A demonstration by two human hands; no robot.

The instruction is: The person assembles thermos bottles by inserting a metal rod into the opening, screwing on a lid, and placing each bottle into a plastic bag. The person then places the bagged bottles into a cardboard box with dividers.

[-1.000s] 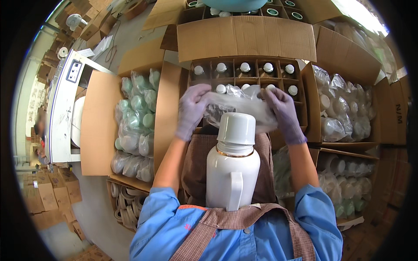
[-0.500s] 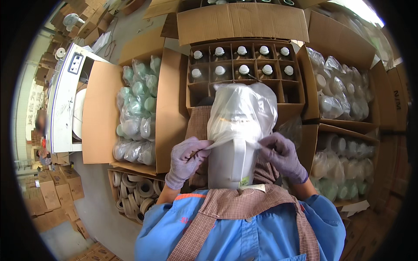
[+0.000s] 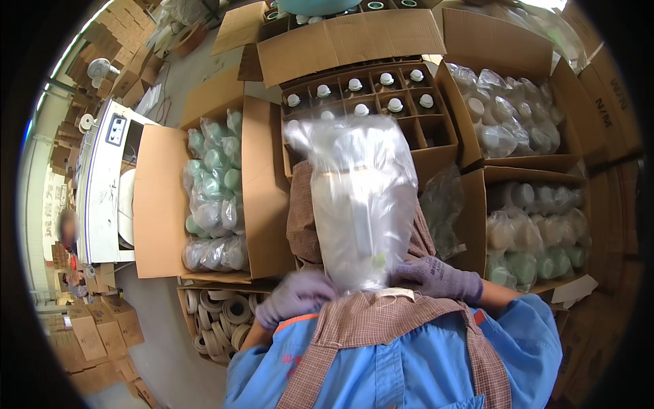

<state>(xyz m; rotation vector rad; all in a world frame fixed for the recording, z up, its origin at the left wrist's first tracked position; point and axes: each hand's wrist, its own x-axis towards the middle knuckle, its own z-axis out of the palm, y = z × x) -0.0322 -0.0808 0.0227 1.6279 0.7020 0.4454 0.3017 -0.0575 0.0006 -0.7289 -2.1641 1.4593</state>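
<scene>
A jug [image 3: 366,228] with a long handle lies in front of me, its base end against my chest and its top toward the boxes. Over its whole length hangs a clear plastic bag [image 3: 402,178], bunched and loose at the far end. My left hand [image 3: 294,298], in a purple-grey glove and blurred, has its fingers curled at the bag's near left edge. At the near right edge, my gloved right hand [image 3: 439,278] grips the bag, its fingertips partly hidden. A green label shows faintly through the plastic.
Ahead stands a divided carton [image 3: 436,153] of white-capped bottles, some cells bare. Open cartons of bagged jars flank me, left [image 3: 262,180] and right [image 3: 470,218]. A box of pale rings [image 3: 235,308] sits near my left arm. A white machine [image 3: 102,184] stands farther left.
Both hands have drawn the bag's edge from partway along the jug down to its near end, close to my chest. The bag now covers the handle. The view has shifted slightly.
</scene>
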